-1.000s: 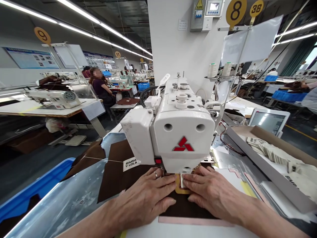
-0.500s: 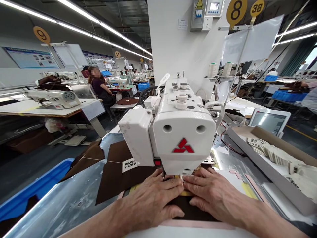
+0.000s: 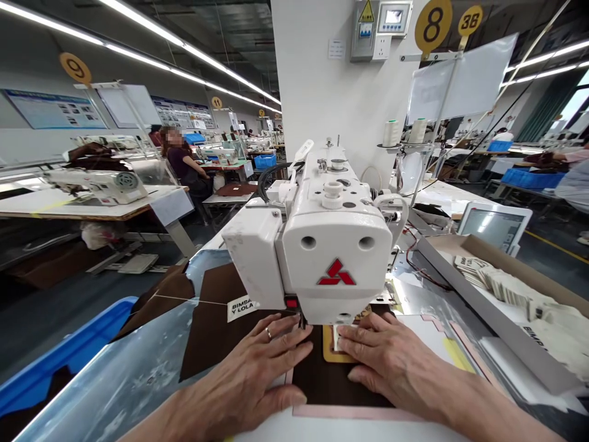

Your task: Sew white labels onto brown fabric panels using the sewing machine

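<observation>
Below the head of a white sewing machine (image 3: 340, 245), a dark brown fabric piece (image 3: 329, 383) lies on a white board with pink strips. A yellow frame (image 3: 328, 351) rests on the piece, with a white patch inside it. My left hand (image 3: 262, 368) lies flat at the piece's left edge, fingers apart, the fingertips close to the presser foot. My right hand (image 3: 391, 353) stretches its fingers over the frame's right side, holding nothing. Left of the machine, a second brown piece (image 3: 209, 337) bears a white lettered label (image 3: 240, 308), with a thread trailing across it.
At the right, a cardboard box (image 3: 488, 328) holds stacks of lettered labels (image 3: 506, 288), beside a tablet-like screen (image 3: 494, 227). Thread cones (image 3: 391, 133) stand behind. A blue bin (image 3: 110, 325) is at the left edge. A seated person (image 3: 181, 159) is farther off.
My left hand has moved left, away from my right hand, and its fingers have spread, uncovering more of the yellow frame and brown piece. My right hand has stayed nearly in place.
</observation>
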Demonstrator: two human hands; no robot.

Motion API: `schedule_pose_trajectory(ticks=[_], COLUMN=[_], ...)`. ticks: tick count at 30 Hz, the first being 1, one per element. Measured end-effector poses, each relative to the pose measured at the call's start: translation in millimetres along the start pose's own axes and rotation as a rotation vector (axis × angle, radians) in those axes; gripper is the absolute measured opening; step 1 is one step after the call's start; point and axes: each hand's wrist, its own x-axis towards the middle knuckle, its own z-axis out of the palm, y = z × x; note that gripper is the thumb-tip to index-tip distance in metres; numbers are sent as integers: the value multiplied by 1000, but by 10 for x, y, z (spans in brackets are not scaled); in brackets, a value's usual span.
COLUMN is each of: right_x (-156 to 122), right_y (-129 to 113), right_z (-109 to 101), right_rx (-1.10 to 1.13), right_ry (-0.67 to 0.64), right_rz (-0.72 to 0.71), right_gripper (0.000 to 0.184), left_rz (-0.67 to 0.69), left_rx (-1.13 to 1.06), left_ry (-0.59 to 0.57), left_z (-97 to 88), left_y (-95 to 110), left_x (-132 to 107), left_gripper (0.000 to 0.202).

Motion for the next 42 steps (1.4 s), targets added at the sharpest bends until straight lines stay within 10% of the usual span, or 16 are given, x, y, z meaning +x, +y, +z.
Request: schedule_pose_trajectory(ticks=[42], right_x=[41], right_y=[-44], right_z=[-26], right_rx=[2], right_ry=[-46], right_rz=[41], right_gripper=[44], left_rz=[-7], left_rx=[-75], left_ry=[-19], left_z=[-37], left_y=[18], left_x=[26], left_gripper=[60])
